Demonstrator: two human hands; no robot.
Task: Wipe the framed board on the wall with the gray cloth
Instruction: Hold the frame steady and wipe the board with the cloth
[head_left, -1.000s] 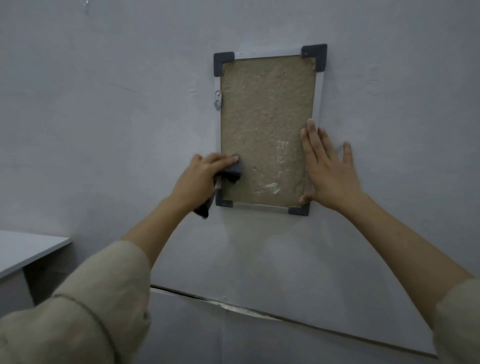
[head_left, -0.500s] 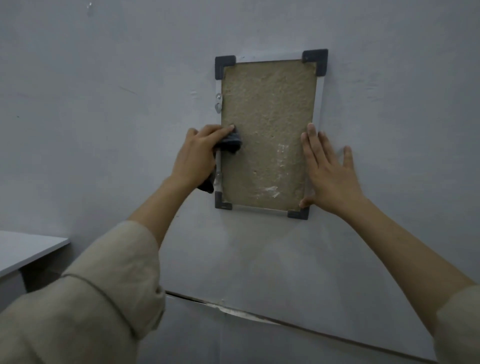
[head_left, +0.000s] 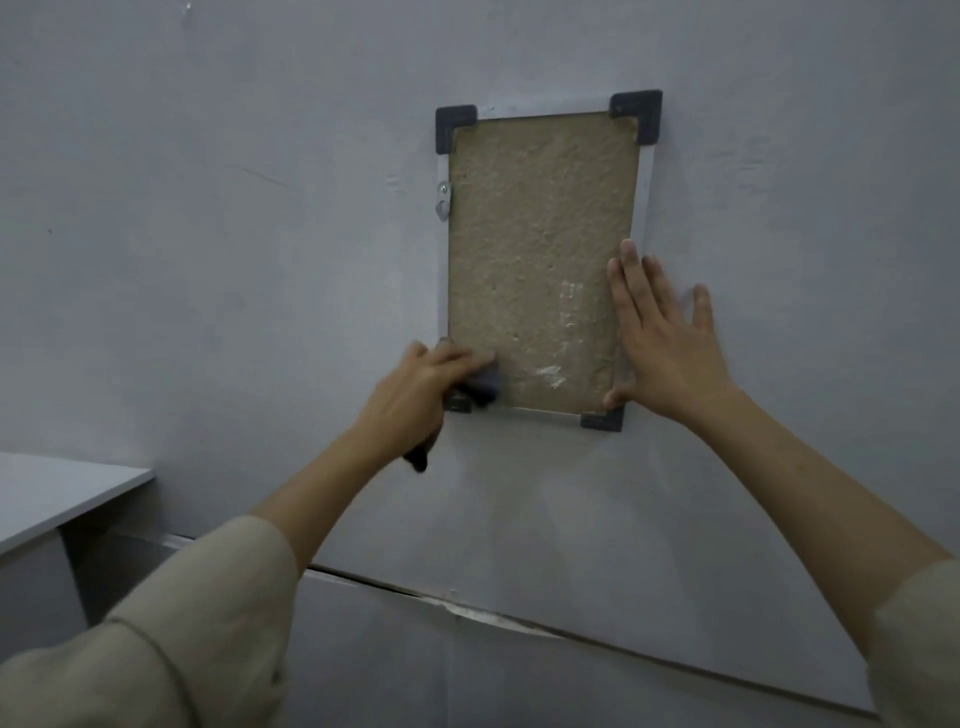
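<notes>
Pressing gray cloth (head_left: 483, 387) into framed board (head_left: 540, 260)'s lower-left corner, left hand (head_left: 421, 395) bunches it; right hand (head_left: 670, 358) flat, splayed, bracing right edge. Risk: hard strokes could unhook board from wall.

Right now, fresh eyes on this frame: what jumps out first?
The framed board on the gray wall: rough tan surface, dark corner caps, pale smears low on its right side. The left hand presses the gray cloth against the board's bottom-left corner, with a tail of cloth hanging below the wrist. The right hand lies flat and open across the board's right edge, seemingly steadying it.
</notes>
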